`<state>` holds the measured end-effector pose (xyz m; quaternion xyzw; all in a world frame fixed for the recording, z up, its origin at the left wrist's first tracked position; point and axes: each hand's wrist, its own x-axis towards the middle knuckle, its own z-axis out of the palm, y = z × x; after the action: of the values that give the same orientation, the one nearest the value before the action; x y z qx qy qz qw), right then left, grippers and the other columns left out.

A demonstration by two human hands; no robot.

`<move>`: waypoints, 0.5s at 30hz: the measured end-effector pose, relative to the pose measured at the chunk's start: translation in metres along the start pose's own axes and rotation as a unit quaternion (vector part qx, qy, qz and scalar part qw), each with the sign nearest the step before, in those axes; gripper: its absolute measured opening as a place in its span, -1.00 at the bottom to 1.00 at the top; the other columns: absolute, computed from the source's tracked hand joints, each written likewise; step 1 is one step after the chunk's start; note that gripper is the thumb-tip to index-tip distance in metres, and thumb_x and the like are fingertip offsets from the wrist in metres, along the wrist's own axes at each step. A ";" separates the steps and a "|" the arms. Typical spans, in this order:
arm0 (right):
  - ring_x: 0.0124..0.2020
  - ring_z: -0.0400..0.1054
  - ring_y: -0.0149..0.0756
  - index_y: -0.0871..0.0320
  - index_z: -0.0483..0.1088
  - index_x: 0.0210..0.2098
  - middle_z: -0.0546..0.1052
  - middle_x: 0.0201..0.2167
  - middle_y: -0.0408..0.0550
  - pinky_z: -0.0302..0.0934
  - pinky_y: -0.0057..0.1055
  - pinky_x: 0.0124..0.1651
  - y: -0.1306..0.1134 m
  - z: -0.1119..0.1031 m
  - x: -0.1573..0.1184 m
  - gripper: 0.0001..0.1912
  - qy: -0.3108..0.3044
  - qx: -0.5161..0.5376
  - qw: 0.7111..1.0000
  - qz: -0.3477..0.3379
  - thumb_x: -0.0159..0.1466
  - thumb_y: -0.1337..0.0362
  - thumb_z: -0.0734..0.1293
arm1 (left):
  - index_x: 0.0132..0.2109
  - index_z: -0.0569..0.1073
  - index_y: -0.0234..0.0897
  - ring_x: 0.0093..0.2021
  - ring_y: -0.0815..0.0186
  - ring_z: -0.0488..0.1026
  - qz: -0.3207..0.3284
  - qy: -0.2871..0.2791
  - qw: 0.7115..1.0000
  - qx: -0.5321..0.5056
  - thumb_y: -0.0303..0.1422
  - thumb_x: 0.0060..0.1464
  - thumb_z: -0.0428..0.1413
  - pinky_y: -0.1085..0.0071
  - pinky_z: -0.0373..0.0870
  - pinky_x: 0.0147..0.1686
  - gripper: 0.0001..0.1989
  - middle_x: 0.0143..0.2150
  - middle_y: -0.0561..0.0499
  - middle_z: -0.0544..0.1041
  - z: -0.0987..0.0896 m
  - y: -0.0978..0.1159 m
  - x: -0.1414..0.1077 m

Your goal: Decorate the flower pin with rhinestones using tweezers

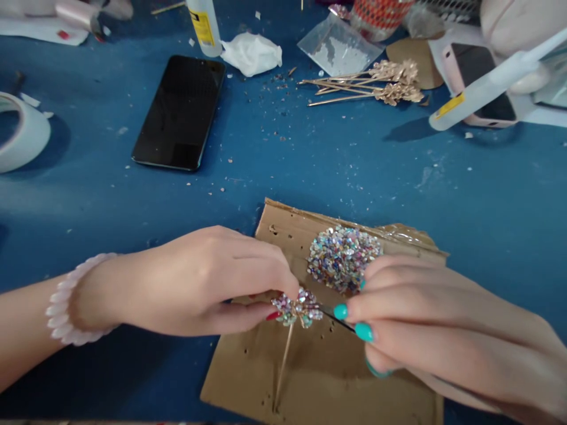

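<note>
My left hand (217, 283), with a pale pink bead bracelet at its wrist, pinches the edge of a rhinestone-covered flower hairpin (305, 319). The gold stem of the hairpin slants down toward the cardboard (248, 378), and its head carries pink, clear and green stones. Between the thumb and fingers of my right hand (425, 319) are thin dark tweezers (339, 321), their tip at the right side of the flower. Most of the tweezers is hidden by the hand. A heap of multicoloured rhinestones (339, 254) lies on the cardboard just behind both hands.
Beyond the cardboard lie a black phone (181, 112), a roll of white tape (26, 139) and several gold hairpins (394, 82). A yellow-labelled glue bottle (204, 26) stands at the back. Another bottle (478, 88) leans over a pink phone (472, 59). Small scraps dot the blue table (310, 159).
</note>
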<state>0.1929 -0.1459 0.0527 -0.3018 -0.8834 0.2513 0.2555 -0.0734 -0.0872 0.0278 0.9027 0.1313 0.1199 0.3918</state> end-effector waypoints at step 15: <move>-0.32 0.52 -0.37 0.11 0.42 -0.28 0.60 -0.37 -0.16 0.46 -0.34 -0.05 0.025 -0.002 -0.011 -0.93 0.076 -0.006 0.997 -0.011 0.31 0.36 0.29 | -0.02 0.35 -0.22 -0.23 0.40 0.46 -0.004 -0.026 1.000 -0.012 -0.50 0.29 -0.02 0.47 0.34 -0.24 -0.83 -0.20 0.06 0.54 -0.005 -0.001 -0.003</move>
<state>0.2115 -0.1350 0.0360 -0.3121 -0.8661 0.2198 0.3229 -0.0776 -0.0839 0.0299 0.9004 0.1230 0.0967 0.4060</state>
